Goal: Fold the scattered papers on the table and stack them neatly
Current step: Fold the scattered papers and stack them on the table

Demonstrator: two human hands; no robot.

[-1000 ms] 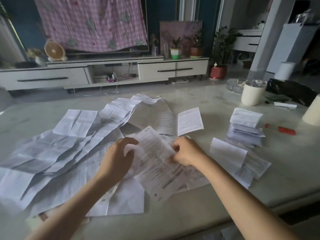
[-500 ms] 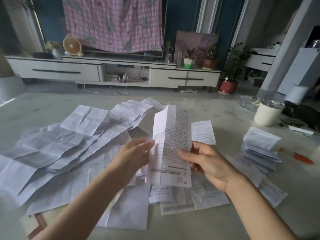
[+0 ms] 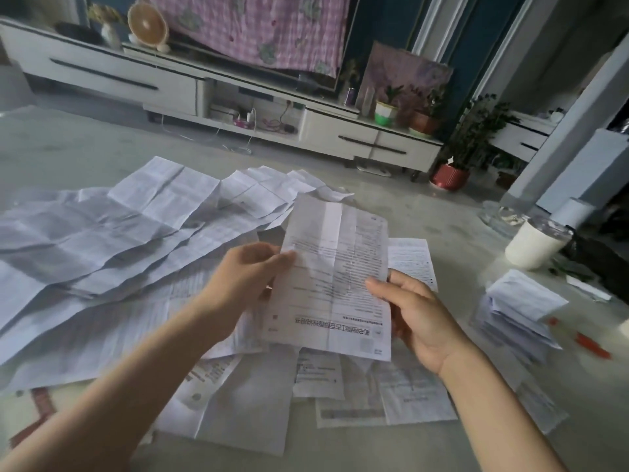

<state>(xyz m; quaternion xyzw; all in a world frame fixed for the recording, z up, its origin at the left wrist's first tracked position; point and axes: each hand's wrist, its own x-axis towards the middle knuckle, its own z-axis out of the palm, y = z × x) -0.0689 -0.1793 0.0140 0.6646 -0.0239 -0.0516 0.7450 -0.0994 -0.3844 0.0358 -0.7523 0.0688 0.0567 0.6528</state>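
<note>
One sheet (image 3: 335, 277) is hanging upright between both hands, just above the table (image 3: 425, 206), having come up off the pile (image 3: 119, 240) where it was lying a second ago; it is also showing wider than half a second back, so it looks as if it is being opened flat and squared before folding; the left hand (image 3: 245, 281) is pinching its left edge between thumb and fingertips, and the right hand (image 3: 415, 311) is clamping the right edge, thumb on the printed face and fingers behind; judging by this, no new fold is being made yet, and most of the task is still waiting, since the pile is spreading across the left and near side of the table, creased and overlapping; a stack (image 3: 520, 308) of folded papers is sitting well to the right, leaning rather than lying square; a cup (image 3: 534, 245) is standing beyond it and a red tool (image 3: 592, 345) is lying just beside it, both crowding the place where this sheet should be going; loose papers are covering the table right under the hands, so pressing a clean crease there is likely going to be awkward.
</note>
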